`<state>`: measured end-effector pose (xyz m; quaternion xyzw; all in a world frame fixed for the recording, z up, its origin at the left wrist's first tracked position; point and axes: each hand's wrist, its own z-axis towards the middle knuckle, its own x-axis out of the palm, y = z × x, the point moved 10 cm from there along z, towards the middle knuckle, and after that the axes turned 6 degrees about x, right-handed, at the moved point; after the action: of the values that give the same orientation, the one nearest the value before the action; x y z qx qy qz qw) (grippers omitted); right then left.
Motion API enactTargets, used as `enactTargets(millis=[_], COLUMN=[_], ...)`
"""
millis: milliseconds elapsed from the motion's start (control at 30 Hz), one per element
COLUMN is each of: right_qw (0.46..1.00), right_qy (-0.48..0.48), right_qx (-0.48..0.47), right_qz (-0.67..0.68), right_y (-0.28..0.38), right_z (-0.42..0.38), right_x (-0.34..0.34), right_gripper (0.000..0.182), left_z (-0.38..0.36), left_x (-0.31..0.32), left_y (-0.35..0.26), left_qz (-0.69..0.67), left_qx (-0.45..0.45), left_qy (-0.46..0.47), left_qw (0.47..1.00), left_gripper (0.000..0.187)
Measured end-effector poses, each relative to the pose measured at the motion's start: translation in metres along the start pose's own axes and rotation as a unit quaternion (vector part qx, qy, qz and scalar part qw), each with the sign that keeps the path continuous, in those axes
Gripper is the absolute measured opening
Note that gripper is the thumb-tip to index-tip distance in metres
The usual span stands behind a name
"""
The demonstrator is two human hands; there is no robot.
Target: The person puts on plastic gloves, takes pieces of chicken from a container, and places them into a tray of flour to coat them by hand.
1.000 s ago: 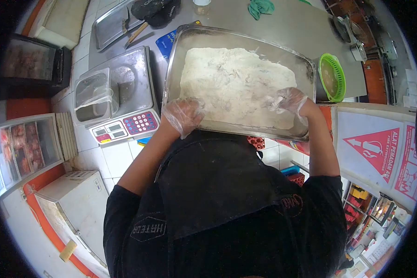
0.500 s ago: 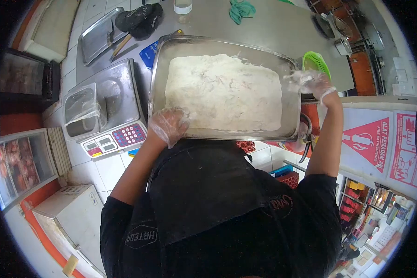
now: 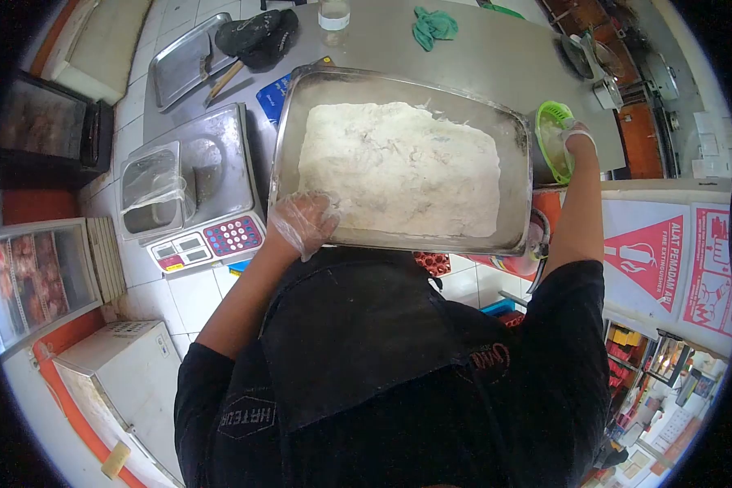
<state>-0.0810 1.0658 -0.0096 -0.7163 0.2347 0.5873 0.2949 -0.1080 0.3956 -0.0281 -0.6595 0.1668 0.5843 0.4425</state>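
Observation:
A large metal tray point(image 3: 516, 175) holds a broad, flat bed of white flour-like powder point(image 3: 403, 167). My left hand point(image 3: 303, 221), in a clear plastic glove, rests at the tray's near left corner, its fingers over the rim and the powder's edge. To the right of the tray stands a green basket point(image 3: 551, 146) with pale contents. My right hand point(image 3: 579, 140), gloved too, is at the basket's right rim. Its fingers are mostly hidden, so I cannot tell what it holds.
On the left is a scale point(image 3: 207, 240) with a clear container point(image 3: 152, 191). Behind it lie a metal tray point(image 3: 189, 63), a dark cap point(image 3: 258, 39) and a wooden-handled tool point(image 3: 224, 83). A green cloth point(image 3: 434, 28) and a clear jar point(image 3: 333, 16) sit at the back.
My right hand has moved from above the tray's right edge, where it held white clumps, to the green basket. My left hand stays at the tray's corner. The whole view has shifted slightly.

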Motion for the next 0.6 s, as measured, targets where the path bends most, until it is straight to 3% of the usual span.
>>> enactTargets(millis=[100,167,267,333,433,467,533,600], right_qw=[0.999,0.995,0.998,0.979,0.933,0.914,0.915,0.9], right_qy=[-0.008,-0.083,-0.001,-0.037,0.072,0.151,0.094,0.123], right_qx=[0.014,-0.029,-0.064,-0.188,-0.347,-0.373,-0.391,-0.415], right_qz=[-0.037,-0.041,-0.02,-0.07,-0.057,0.047,0.027,0.057], right_y=[0.022,0.075,0.169,0.199,0.295,0.318,0.358,0.402], right_z=[-0.017,-0.062,-0.139,-0.129,-0.217,-0.223,-0.236,-0.252], right_x=[-0.025,-0.071,-0.104,-0.036,-0.006,0.018,0.051,0.061], right_gripper=[0.048,0.054,0.052,0.05,0.047,0.048,0.052,0.052], left_z=[-0.001,-0.002,-0.002,0.001,0.002,0.002,0.004,0.003], left_x=[0.003,0.02,0.036,0.022,0.012,0.009,0.007,0.009], left_y=[0.004,0.007,0.016,0.01,0.008,0.006,0.005,0.006], left_qz=[0.004,0.008,0.017,-0.004,-0.016,-0.006,-0.006,-0.006], left_qx=[-0.022,0.012,-0.01,-0.032,-0.037,-0.024,-0.029,-0.036], left_qy=[0.04,0.066,0.099,0.091,0.065,0.05,0.056,0.063], left_qw=[0.999,0.998,0.995,0.995,0.997,0.998,0.998,0.997], left_gripper=[0.035,0.036,0.032,0.033,0.035,0.036,0.036,0.036])
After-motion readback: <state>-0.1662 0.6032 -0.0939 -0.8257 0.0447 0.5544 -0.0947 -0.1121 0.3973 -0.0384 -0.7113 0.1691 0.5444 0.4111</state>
